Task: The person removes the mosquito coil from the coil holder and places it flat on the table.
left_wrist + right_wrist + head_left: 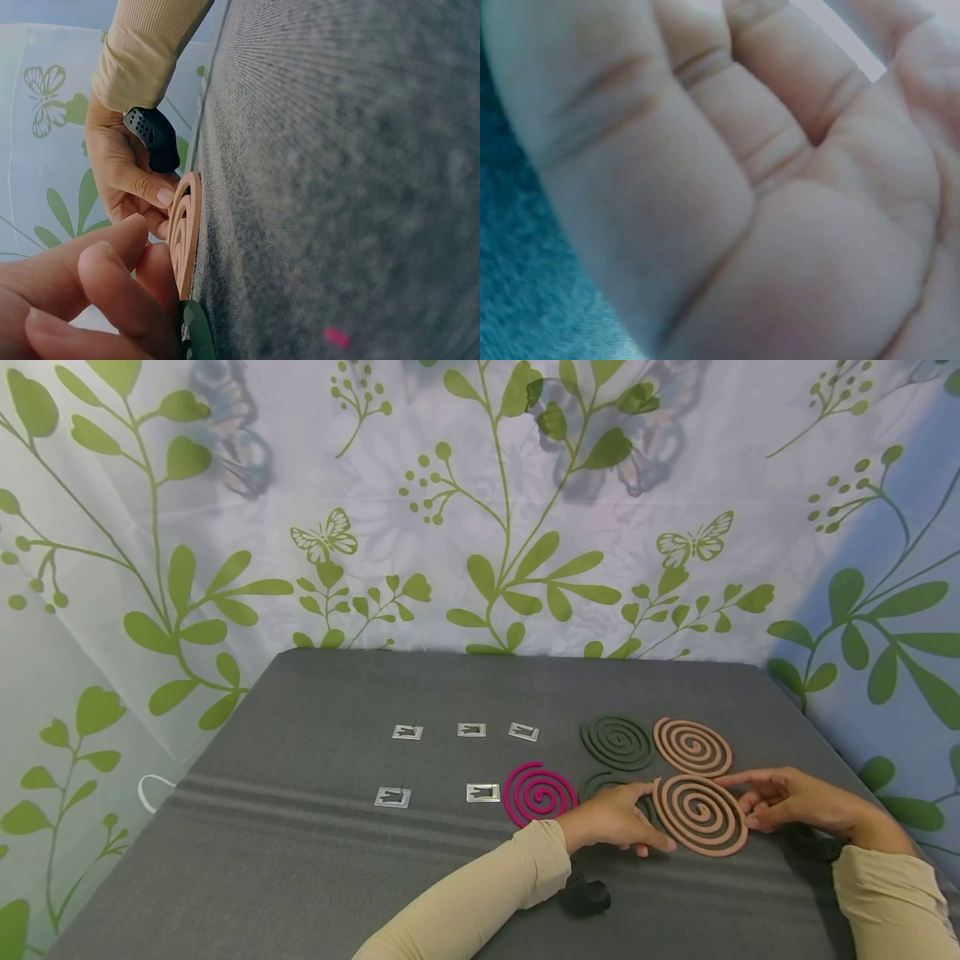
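Observation:
My left hand (pixel 615 818) holds the left rim of a tan mosquito coil (pixel 699 814) with its fingertips. My right hand (pixel 787 797) grips the right rim, index finger along the upper edge and thumb lower down. In the left wrist view, the tan coil (pixel 184 232) appears edge-on close to the table, with the right hand (pixel 124 172) at its far side. A green coil (pixel 596 782) lies partly hidden under my left hand. Left of that hand is a pink coil (pixel 540 795). The right wrist view shows mostly the blurred palm (pixel 817 247).
Behind the held coil lie another tan coil (pixel 692 747) and a green coil (pixel 617 743). Several metal coil stands lie left, including one stand (pixel 483 792) near the pink coil. A grey cloth covers the table (pixel 300 877); a patterned curtain (pixel 420 552) hangs behind.

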`<state>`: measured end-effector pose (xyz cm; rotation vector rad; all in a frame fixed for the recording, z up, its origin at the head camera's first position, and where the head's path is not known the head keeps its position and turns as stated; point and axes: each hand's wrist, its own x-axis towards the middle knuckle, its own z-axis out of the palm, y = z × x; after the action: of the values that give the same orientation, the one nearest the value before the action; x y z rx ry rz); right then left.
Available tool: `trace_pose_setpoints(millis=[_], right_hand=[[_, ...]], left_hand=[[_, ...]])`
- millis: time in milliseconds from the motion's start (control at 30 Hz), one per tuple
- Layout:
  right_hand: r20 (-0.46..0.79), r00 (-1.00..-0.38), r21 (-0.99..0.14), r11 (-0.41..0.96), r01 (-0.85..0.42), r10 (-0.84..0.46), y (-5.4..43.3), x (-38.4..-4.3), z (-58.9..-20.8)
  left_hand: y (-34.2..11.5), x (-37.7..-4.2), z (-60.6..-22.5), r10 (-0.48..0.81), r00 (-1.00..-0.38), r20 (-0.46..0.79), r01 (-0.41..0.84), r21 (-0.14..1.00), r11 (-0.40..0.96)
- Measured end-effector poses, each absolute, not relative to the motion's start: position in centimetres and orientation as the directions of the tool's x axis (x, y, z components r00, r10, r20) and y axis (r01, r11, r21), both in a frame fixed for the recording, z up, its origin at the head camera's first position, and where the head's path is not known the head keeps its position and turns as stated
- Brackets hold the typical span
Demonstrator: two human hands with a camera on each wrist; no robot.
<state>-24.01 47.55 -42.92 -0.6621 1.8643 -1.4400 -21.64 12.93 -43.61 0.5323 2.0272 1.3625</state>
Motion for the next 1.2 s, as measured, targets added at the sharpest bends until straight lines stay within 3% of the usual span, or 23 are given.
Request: trace_pose_setpoints(millis=[367, 633, 867, 1033, 1200], right_hand=[[-0.239, -0.687, -0.946, 0.325, 0.003, -0.687, 47.7, -23.8, -42.7], [-0.190, -0.763, -0.941, 0.336, -0.038, -0.618, 47.5, -23.2, -41.9], [-0.095, -0.805, -0.962, 0.261, -0.077, -0.586, 47.4, -23.4, -41.3], [0.033, -0.786, -0.980, 0.133, -0.145, -0.617, 47.0, -23.0, -41.1], [0.188, -0.822, -0.967, 0.043, -0.250, -0.538, 45.9, -22.2, -40.7]], left_hand=[[12.8, -21.7, -43.4, 0.663, -0.693, -0.284, -0.034, 0.931, 0.364], [11.6, -22.5, -42.2, 0.781, -0.560, -0.277, -0.011, 0.945, 0.327], [8.3, -23.6, -40.0, 0.880, -0.462, -0.113, 0.094, 0.980, 0.175], [4.6, -24.1, -38.5, 0.856, -0.510, 0.078, 0.282, 0.956, 0.081], [-0.2, -24.2, -36.8, 0.741, -0.634, 0.223, 0.456, 0.881, 0.125]])
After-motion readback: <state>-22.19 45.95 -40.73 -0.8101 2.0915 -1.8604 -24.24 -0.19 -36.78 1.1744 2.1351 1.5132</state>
